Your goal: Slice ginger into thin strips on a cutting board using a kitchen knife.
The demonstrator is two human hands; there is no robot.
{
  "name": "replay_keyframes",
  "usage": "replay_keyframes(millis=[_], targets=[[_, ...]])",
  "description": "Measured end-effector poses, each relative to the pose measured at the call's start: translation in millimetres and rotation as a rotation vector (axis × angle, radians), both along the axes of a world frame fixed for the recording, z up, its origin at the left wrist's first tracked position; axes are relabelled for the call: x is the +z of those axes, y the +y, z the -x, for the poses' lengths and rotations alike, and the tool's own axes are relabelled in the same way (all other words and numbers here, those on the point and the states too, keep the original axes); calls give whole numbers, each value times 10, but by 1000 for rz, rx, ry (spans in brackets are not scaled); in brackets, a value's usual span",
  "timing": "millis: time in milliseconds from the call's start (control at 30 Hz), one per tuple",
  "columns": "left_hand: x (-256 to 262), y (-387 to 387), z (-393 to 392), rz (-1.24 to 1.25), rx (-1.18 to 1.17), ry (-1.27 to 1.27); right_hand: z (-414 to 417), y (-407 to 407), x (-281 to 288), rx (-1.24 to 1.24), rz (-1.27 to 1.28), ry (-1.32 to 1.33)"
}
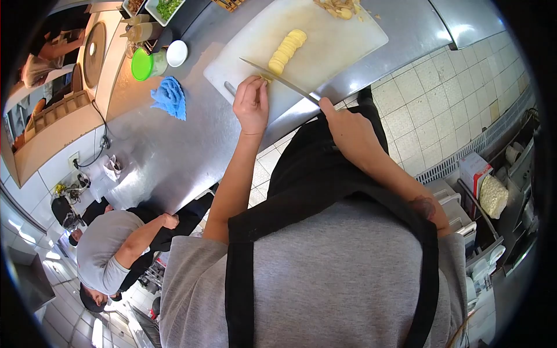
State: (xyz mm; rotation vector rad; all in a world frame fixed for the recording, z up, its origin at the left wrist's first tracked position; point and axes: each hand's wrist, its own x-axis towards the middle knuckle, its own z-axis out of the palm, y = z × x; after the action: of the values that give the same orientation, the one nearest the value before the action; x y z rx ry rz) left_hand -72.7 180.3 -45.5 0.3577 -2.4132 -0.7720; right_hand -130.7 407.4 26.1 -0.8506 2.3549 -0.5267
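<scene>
My right hand grips the handle of a kitchen knife, whose blade slants up and left over a white cutting board. A row of sliced, peeled potato lies on the board, the slices leaning on each other just beyond the blade. On the near side of the blade, my left hand has its fingertips bunched on a small potato end piece, mostly hidden by the fingers. Potato peelings are heaped at the board's far edge.
The board rests on a steel counter. To the left are a blue cloth, a white bowl, a green-lidded tub, squeeze bottles and a container of chopped greens. A co-worker stands at lower left.
</scene>
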Motion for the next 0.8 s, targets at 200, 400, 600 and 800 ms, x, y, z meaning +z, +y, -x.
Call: replay_keyframes(millis=[200,400,600,800], targets=[[-14,-24,-32,6,16,-29,-100,79,261,18,0,-115],[-2,-27,-21,19,0,-15,-59,112,374,15,-91,-223],[-5,-28,-18,-2,-6,6,-69,104,350,3,-78,-253],[-17,-35,-17,-6,-1,4,-63,73,322,14,-61,-199]])
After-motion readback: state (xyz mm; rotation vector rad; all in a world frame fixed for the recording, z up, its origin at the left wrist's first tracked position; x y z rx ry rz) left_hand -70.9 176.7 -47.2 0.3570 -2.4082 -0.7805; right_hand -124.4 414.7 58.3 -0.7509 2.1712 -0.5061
